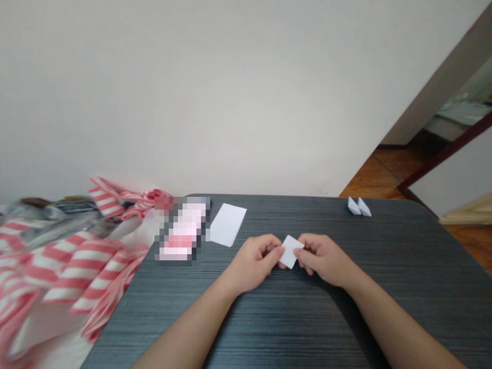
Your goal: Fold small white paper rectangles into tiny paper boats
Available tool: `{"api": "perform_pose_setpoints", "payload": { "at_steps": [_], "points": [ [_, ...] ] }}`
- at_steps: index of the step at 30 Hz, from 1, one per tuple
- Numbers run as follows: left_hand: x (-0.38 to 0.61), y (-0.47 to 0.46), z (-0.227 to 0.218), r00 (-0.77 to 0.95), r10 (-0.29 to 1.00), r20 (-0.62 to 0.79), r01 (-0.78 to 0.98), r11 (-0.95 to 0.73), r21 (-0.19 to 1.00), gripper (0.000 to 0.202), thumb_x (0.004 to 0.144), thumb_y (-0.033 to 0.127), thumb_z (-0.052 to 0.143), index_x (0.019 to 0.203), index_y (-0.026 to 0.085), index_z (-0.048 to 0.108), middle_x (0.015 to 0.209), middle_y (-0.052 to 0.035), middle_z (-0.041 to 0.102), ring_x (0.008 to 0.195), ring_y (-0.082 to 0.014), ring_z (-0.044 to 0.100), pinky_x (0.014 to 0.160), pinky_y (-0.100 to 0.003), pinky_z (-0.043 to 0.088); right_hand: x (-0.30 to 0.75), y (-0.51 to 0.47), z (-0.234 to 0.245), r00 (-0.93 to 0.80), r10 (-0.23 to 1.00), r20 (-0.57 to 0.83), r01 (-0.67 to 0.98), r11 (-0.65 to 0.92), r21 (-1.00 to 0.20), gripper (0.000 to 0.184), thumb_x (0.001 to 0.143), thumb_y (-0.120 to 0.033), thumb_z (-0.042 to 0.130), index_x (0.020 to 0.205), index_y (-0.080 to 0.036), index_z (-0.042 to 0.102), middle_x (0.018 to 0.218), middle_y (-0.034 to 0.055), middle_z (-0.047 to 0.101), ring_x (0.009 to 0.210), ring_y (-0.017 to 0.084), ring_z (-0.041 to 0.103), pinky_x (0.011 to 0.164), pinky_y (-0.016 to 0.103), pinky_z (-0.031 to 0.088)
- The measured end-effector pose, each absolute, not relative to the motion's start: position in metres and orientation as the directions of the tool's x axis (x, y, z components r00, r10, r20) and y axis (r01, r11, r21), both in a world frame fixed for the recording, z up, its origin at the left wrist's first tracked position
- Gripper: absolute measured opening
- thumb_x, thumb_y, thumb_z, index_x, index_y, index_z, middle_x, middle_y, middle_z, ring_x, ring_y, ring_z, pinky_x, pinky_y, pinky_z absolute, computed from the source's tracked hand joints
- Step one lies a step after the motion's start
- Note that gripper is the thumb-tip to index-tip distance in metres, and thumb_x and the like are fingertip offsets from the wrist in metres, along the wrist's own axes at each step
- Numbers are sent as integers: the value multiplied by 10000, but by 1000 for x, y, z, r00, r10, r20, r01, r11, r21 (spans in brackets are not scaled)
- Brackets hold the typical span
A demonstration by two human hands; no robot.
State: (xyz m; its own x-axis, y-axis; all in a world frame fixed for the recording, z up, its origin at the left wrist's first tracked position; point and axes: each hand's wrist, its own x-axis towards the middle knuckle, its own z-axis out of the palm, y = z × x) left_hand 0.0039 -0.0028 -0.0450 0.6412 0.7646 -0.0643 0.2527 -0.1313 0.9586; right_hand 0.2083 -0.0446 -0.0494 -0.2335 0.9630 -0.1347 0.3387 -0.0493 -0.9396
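Two pinches closed on small white paper square (291, 252) — left hand (253, 260) gripped its left edge, right hand (323, 258) its right corner; square sat midway between both, above dark grained tabletop (307, 318), one corner pointing down toward body.

paper square (291, 251): matt | tabletop (292, 323): ridged laminate, probably | floor (392, 166): glossy wood

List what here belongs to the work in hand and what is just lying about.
Work in hand:
small white paper square, pinched between left hand and right hand
folded white paper sheet
two small folded paper pieces

Lying about:
pink-and-white item, too blurred to name
red-and-white striped fabric
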Motion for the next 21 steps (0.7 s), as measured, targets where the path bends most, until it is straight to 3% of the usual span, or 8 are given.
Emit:
{"api": "perform_pose_setpoints", "payload": {
  "at_steps": [7, 13, 21],
  "points": [
    [5, -2, -44, 617, 780, -107, 264, -77, 961, 322, 934, 386, 487, 741, 156, 604, 580, 16, 620, 455, -86, 450, 463, -192, 337, 207, -44, -49, -179, 977, -117, 333, -52, -942, 225, 897, -273, 553, 694, -178, 561, 469, -60, 509, 429, 89, 435, 474, 204, 340],
    [3, -2, -48, 634, 769, -82, 293, -140, 946, 332, 932, 387, 497, 717, 160, 610, 581, 15, 618, 472, -85, 456, 476, -193, 320, 207, -44, -48, -144, 986, -89, 309, -40, -950, 264, 905, -324, 552, 679, -191, 529, 476, -58, 506, 438, 94, 430, 481, 215, 345],
    [6, -2, -50, 626, 773, -103, 244, -69, 967, 263, 935, 393, 498, 851, 163, 593, 781, -40, 737, 477, -86, 479, 464, -190, 350, 204, -43, -51, -205, 977, -54, 292, 8, -957, 178, 893, -311, 580, 778, -176, 594, 624, -30, 545, 530, 107, 473, 529, 227, 375]
  ]
}}
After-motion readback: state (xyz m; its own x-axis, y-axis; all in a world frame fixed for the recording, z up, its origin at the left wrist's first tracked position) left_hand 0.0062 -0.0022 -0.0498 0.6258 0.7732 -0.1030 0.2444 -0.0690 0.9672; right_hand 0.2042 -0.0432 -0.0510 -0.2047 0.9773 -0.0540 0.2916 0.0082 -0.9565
